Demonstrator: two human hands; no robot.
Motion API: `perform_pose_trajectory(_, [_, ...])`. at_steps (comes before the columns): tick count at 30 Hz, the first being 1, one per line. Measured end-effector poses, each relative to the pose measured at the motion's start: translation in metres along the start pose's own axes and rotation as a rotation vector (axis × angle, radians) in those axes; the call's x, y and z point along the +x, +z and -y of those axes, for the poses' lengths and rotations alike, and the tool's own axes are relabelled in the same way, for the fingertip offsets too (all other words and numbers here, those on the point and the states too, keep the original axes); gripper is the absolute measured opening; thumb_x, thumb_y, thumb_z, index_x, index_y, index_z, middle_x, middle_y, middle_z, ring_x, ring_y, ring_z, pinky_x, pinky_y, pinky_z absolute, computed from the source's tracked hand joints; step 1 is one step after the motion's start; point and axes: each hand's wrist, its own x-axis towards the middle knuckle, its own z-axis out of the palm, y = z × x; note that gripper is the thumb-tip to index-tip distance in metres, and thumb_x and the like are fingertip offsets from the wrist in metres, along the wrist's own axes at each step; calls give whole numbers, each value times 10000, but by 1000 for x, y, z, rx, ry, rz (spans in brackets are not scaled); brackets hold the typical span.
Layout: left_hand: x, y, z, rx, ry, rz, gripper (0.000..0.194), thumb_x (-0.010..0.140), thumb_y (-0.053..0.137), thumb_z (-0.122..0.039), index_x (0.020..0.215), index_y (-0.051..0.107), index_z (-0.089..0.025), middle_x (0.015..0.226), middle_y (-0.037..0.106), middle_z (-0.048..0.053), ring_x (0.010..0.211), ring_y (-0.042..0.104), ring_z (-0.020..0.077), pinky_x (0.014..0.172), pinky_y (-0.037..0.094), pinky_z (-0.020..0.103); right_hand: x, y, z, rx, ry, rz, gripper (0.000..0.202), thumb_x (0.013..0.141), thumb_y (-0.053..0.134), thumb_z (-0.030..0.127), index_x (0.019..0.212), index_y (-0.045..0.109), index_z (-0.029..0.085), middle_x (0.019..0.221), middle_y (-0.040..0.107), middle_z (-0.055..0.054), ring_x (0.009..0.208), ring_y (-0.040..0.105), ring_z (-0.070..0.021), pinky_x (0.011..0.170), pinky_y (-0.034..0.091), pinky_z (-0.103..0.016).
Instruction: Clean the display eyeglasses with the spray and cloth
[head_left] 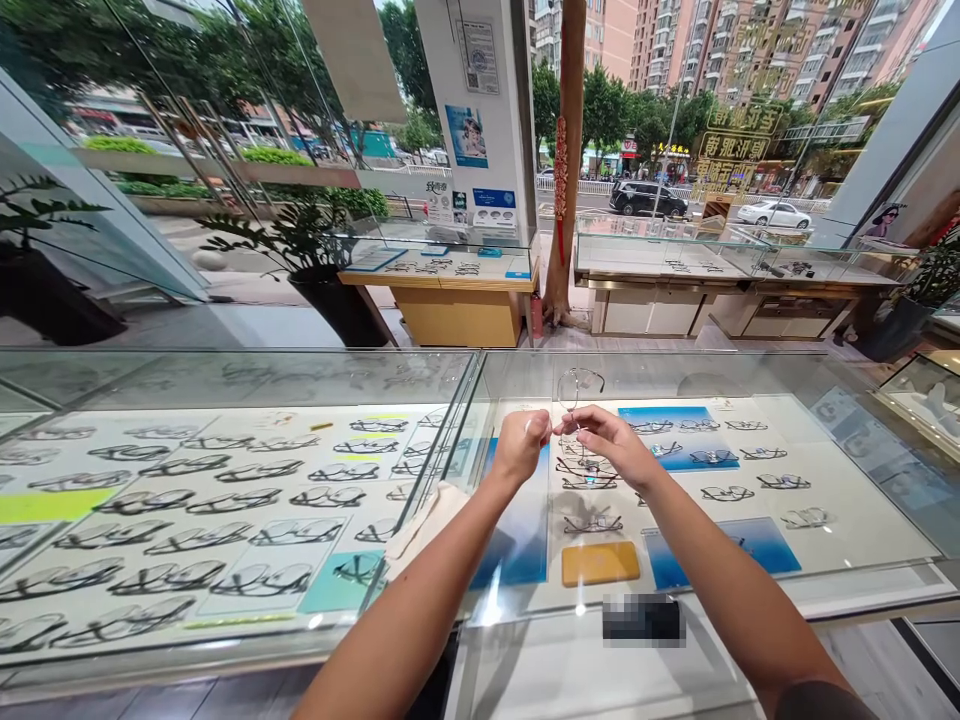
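Above the glass counter, a pair of thin-rimmed eyeglasses (568, 389) is held on its side, one round lens standing up above my fingers. My right hand (609, 446) pinches the frame near its middle, partly covering the lower part. Close beside it, my left hand (523, 445) is closed in a fist, its fingertips almost meeting those of the right. Whatever the left fingers hold is too small to make out. A beige cloth (429, 528) lies on the counter top beside my left forearm.
Under the glass of the display counter (847, 520) lie several eyeglasses (592, 523), blue cards (517, 530) and a yellow-orange case (600, 564). A blurred-out dark object (643, 620) sits near the front edge. More glasses fill the left showcase (247, 420). Farther off stand other showcases (442, 280) and potted plants (330, 290).
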Motion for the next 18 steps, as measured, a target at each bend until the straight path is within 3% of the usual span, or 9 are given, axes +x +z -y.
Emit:
perform_pose_trajectory(7, [2, -6, 0, -33, -3, -80, 755, 826, 434, -891, 431, 383, -250, 441, 356, 7, 460, 355, 146, 518, 277, 340, -1, 2, 0, -36, -26, 175, 384, 916, 733, 572, 1118, 718, 246, 1096, 774, -84, 1087, 708, -243, 883, 569, -391])
perform_pose_trajectory(12, [0, -6, -10, 60, 70, -182, 675, 872, 423, -824, 539, 429, -237, 546, 456, 15, 567, 428, 161, 585, 329, 326, 3, -6, 1, 71, -5, 148, 390, 878, 789, 545, 1116, 721, 244, 1058, 790, -74, 1106, 709, -250, 1031, 509, -451])
perform_pose_trajectory(15, [4, -9, -24, 106, 119, -236, 436, 864, 567, -634, 718, 510, -226, 691, 537, 6, 681, 489, 169, 667, 398, 311, 7, -14, 0, 138, 19, 132, 409, 838, 823, 554, 1092, 732, 248, 1033, 792, -70, 1093, 698, -249, 1052, 476, -448])
perform_pose_trajectory(18, [9, -29, -36, 164, 193, -316, 193, 796, 631, -366, 899, 567, -216, 857, 598, 21, 809, 546, 187, 795, 458, 334, 9, -21, 1, 197, 74, 148, 435, 795, 848, 566, 1080, 737, 257, 1037, 786, -72, 1076, 698, -255, 1005, 482, -431])
